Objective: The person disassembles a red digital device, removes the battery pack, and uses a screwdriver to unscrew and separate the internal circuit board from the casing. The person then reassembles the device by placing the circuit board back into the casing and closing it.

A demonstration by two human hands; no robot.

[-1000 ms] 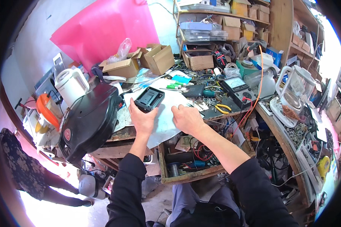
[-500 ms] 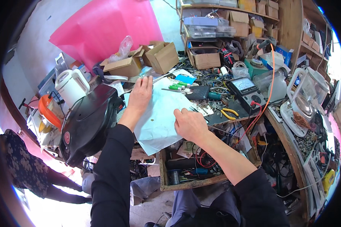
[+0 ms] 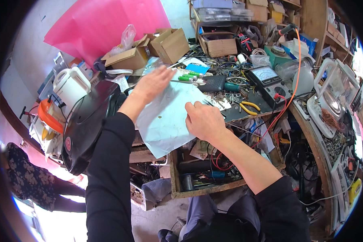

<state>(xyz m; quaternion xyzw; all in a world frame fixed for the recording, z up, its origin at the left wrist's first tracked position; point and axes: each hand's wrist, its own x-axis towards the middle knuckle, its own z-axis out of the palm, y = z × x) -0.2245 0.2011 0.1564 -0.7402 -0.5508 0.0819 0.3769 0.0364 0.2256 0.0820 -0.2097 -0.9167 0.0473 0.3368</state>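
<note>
My left hand (image 3: 151,85), blurred, stretches its fingers over the upper left of a pale, creased sheet (image 3: 159,131), near several green cylinders (image 3: 187,77) and a slim metal tool lying beside them. My right hand (image 3: 203,123) is curled at the sheet's right edge beside small pointed tools; whatever is in its fingers is hidden. To its upper right lie a black flat rectangular object (image 3: 213,83), loose small parts and yellow-handled pliers (image 3: 250,109). An analog meter (image 3: 266,82) with red and black leads stands farther right.
A black appliance (image 3: 88,121) and white kettle (image 3: 70,84) crowd the left; cardboard boxes (image 3: 169,44) stand behind. A cluttered open drawer (image 3: 205,190) juts below the desk. Glass jugs (image 3: 328,80) are at right. Another person (image 3: 30,173) in floral clothing is at lower left.
The black plastic case my left hand held a second ago has left it and is no longer visible. That hand moved up and right over the sheet; my right hand stays at the sheet's edge.
</note>
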